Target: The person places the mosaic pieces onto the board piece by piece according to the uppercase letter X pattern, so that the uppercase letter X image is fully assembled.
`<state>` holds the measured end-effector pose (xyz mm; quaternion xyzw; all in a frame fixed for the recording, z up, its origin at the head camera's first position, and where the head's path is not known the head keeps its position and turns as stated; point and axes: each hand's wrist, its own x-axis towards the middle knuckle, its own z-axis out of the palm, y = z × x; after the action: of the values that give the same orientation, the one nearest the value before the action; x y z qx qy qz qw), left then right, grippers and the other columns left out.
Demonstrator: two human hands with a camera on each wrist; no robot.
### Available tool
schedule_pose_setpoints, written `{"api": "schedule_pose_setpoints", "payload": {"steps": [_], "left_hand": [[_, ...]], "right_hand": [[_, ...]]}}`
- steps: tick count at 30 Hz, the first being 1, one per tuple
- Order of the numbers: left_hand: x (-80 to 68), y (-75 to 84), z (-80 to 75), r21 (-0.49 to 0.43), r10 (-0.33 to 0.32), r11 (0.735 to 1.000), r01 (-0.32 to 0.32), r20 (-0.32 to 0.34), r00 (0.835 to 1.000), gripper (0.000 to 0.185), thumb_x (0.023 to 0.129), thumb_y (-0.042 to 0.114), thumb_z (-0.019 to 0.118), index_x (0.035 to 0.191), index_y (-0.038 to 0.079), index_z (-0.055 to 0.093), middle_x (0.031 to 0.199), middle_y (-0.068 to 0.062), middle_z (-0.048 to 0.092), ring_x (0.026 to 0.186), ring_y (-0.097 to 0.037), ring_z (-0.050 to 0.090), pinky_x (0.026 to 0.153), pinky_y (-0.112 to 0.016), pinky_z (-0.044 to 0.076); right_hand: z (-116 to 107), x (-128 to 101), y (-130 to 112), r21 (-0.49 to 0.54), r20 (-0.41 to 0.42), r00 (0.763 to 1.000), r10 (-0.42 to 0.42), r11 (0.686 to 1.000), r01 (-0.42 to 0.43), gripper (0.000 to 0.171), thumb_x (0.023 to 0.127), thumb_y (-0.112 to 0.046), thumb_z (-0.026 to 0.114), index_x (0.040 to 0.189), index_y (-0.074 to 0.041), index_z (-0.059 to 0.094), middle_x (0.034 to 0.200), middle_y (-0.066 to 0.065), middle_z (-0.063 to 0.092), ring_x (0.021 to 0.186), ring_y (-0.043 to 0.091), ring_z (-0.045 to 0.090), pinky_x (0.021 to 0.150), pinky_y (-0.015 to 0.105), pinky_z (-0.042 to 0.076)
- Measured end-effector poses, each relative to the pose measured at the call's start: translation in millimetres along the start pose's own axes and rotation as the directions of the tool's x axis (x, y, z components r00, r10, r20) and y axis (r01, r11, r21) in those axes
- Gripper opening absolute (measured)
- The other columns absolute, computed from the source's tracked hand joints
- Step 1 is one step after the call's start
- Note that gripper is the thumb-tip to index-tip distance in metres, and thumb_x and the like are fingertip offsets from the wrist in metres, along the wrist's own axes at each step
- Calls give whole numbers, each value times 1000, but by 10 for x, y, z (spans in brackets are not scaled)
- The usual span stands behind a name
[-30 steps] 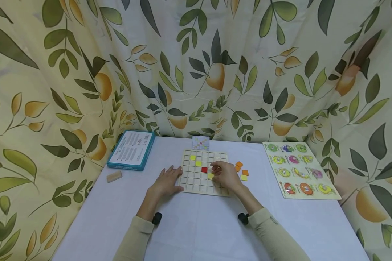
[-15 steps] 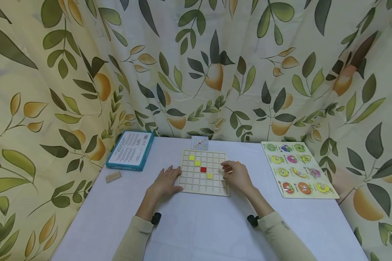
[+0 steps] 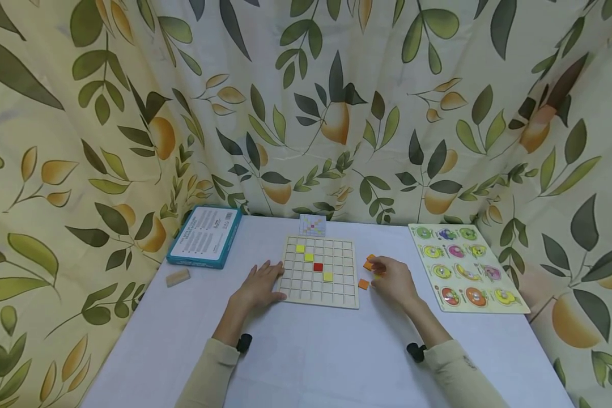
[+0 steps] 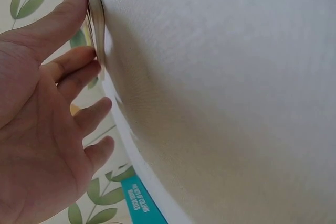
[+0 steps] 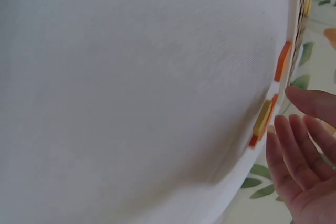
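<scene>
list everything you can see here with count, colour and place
grid board: 1, pale wood, table centre
tiles on board: 4, three yellow, one red
loose tiles: several, orange and yellow, right of board by right hand
card: 1, pale, behind board
box: 1, teal, far left
block: 1, wood, near box
peg puzzle: 1, multicoloured, right
table: 1, white
curtain: leaf print, all around
left hand: flat, touching board's left edge
right hand: at loose tiles
</scene>
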<state>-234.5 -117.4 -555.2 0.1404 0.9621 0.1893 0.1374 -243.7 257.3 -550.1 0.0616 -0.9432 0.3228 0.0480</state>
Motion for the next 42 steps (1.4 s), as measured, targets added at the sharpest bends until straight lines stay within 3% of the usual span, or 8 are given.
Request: {"api": "schedule_pose_setpoints", "payload": {"steps": [12,21,30,42], "left_hand": [[1,-4,16,-8,-5,1000,5,-4,1000,84,90,39,82,160,15,42,167,-11,38,160,-31,18,131,-53,8],[14,-11,37,-4,-1,1000,1,-1,1000,83,90,40,82,159,16,43,167,-10,38,160,-30,19,131,-54,10],[14,4,27,-5,-7,1000,7,-3,1000,84,90,40,82,160,16,42,166,-10,39,160,-30,19,131,-53,10],[5,16,11,-3,-12,1000,12,-4,1000,85,90,40,82,160,15,42,167,-10,38,160,-31,19,131,-53,9]], "right_hand": [[-60,-31,159,-35,52,995,89,996,-88,55,74,10,70,128,0,69,112,14,73,102,30,68,90,48,58],[-85,-51,257,-8,46,997,54,999,-54,53,72,10,80,124,2,69,102,11,75,93,27,69,83,46,60],[-69,-46,248,8,61,995,75,997,-76,56,74,13,76,128,2,68,105,12,73,94,26,70,83,44,62],[-122,-39,216,19,30,999,23,1000,-24,58,77,13,75,133,2,65,108,14,72,97,28,70,87,46,62]]}}
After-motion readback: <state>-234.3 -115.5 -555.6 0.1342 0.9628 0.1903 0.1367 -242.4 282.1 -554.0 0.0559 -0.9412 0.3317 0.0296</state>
